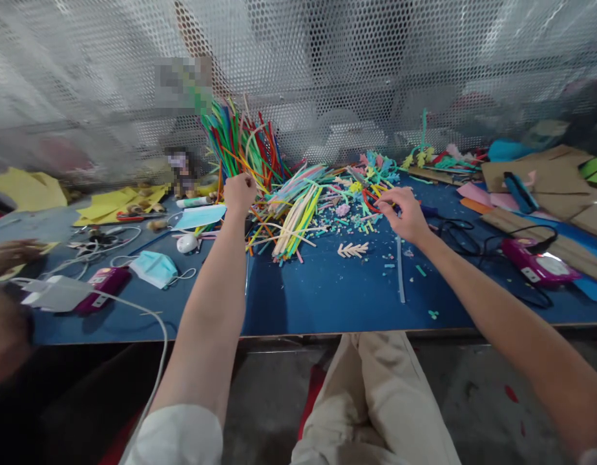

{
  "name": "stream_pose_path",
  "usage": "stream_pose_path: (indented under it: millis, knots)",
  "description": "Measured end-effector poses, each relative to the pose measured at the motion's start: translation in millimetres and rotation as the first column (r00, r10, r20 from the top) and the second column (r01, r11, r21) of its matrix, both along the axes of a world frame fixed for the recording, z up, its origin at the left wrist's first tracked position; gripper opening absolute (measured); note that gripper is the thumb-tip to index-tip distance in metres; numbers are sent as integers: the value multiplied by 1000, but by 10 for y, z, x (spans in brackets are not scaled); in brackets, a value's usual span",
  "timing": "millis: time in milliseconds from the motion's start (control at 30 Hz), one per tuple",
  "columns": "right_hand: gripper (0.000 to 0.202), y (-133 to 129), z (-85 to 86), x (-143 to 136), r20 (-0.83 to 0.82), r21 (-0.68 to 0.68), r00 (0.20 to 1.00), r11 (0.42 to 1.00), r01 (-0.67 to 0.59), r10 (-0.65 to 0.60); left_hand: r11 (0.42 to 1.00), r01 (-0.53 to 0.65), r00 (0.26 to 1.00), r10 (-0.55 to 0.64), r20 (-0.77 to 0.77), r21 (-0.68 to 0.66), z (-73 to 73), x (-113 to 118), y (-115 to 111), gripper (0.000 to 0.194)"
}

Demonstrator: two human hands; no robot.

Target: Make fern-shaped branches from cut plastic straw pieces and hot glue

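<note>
My left hand is closed in front of a tall bundle of coloured pipe cleaners; its fingers curl away, so what they hold, if anything, is hidden. My right hand has its thumb and fingers pinched together at the red-orange handles of a cutting tool, which looks like scissors. Between the hands lies a loose heap of yellow, cream and pastel pipe cleaners. A cream leaf-shaped sprig rests in front of it, among small cut bits.
A perforated metal screen stands behind the blue table. Left are a face mask, a white charger with its cable, and another person's hand. Right are a purple power box, black cables and cardboard.
</note>
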State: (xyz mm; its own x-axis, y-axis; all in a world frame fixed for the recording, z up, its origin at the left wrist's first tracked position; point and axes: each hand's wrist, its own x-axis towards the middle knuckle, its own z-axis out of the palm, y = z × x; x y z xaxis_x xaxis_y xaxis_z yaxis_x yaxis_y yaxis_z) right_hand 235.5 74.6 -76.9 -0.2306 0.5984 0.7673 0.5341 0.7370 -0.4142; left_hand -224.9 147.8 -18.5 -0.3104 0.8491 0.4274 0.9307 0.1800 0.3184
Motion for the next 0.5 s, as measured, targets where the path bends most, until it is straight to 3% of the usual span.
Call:
stream_pose_path:
  millis: [100,200,367,500]
  knots:
    - [32,-37,5,-36,19,5,1000,1000,-22,22,993,12,982,-33,-186,-114,-4,-57,-6,38]
    - [25,-72,4,-68,23,1,999,999,-37,37,973,74,943,-140,-303,-220,15,14,17,36]
    - [20,-71,-26,-78,37,-13,998,999,-42,42,934,85,926,-202,-319,-346,68,122,89,28]
    - [20,-53,-38,-53,33,7,998,999,-47,47,945,154,963,-208,-171,-287,128,129,75,22]
